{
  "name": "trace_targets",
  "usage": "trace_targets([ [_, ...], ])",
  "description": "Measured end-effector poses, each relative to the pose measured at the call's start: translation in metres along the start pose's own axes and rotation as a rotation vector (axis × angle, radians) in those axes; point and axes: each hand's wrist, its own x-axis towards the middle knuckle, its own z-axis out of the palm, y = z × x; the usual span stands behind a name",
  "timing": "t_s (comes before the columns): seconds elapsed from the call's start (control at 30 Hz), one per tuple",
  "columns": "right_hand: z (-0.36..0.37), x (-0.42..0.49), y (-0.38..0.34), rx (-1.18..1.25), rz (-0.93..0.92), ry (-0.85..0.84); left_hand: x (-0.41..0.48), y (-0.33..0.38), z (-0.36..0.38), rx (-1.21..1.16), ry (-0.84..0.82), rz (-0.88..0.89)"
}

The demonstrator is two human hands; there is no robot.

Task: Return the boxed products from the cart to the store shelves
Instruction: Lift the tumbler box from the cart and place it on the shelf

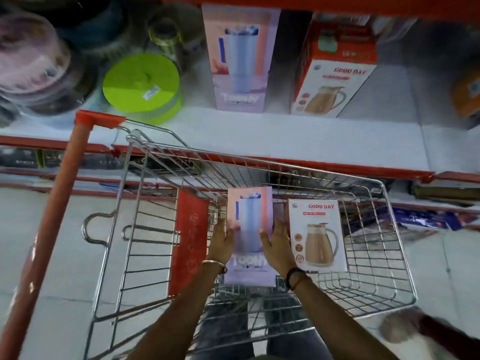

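Observation:
A tall pink-and-lilac tumbler box (250, 211) stands in the wire shopping cart (376, 255). My left hand (221, 240) presses its left side and my right hand (276, 245) lies on its right front, so both grip it. Beside it on the right stands a white "Good Day" jug box (318, 235), and on the left a red box (188, 242). On the white shelf (324, 141) above stand a matching tumbler box (239, 58) and a matching red-and-white jug box (335, 71).
The cart's orange handle bar (59, 203) runs down the left. Lime-green round containers (141, 87) and pink lidded bowls (31, 63) fill the shelf's left part. The shelf has red edges (337, 166); a lower shelf (441, 193) holds more goods. Grey floor tiles lie on both sides.

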Motion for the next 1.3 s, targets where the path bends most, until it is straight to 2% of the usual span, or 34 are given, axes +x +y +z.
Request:
trace_targets([
  [0.13, -0.001, 0.019, 0.002, 0.081, 0.18, -0.102, 0.007, 0.005, -0.003, -0.055, 0.006, -0.248],
  [0.23, -0.012, 0.017, -0.007, 0.129, 0.198, -0.108, 0.007, 0.009, -0.009, -0.029, -0.01, -0.262],
  [0.4, -0.036, -0.011, -0.024, 0.182, 0.097, -0.121, -0.016, 0.019, -0.027, -0.085, 0.102, -0.18],
  [0.53, -0.063, -0.044, -0.032, 0.321, -0.011, -0.067, -0.046, 0.036, -0.044, -0.272, 0.178, -0.121],
  [0.73, -0.094, -0.058, -0.029, 0.486, -0.117, -0.046, -0.074, 0.066, -0.062, -0.371, 0.149, 0.063],
  [0.93, -0.119, -0.063, -0.055, 0.587, -0.202, -0.017, -0.084, 0.106, -0.07, -0.431, 0.179, 0.141],
  [1.07, -0.13, -0.064, -0.065, 0.574, -0.274, -0.01, -0.085, 0.12, -0.074, -0.419, 0.181, 0.177],
  [1.2, -0.137, -0.062, -0.081, 0.544, -0.377, 0.034, -0.079, 0.129, -0.079, -0.261, 0.108, 0.332],
  [1.3, -0.144, -0.053, -0.097, 0.526, -0.439, 0.094, -0.072, 0.142, -0.085, -0.131, 0.18, 0.383],
])
